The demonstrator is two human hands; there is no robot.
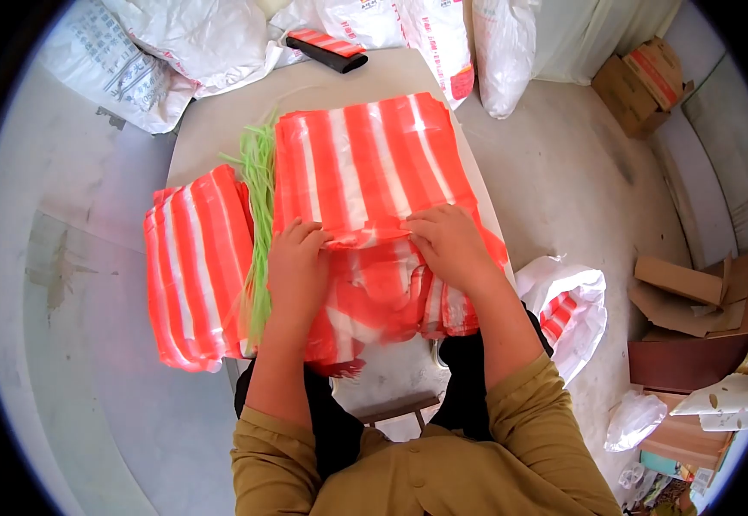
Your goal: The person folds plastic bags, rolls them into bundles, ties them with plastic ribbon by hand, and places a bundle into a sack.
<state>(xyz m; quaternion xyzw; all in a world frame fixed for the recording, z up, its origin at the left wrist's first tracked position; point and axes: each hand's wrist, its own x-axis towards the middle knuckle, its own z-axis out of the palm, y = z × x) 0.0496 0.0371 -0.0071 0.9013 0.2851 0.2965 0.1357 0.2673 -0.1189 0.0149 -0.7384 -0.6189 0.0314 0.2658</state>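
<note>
The main stack of thin, shiny red-and-white striped plastic [369, 159] is lying pretty much flat in the middle of the frame, stripes running roughly up and down, with a creased fold across it and crumpled ends drooping toward bottom center. The left hand [300, 261] and right hand [451, 247] both have fingers on that fold. Just left of it there's a bunch of bright green strips [260, 193], then a smaller striped stack [197, 275] sitting slightly skewed, center left.
</note>
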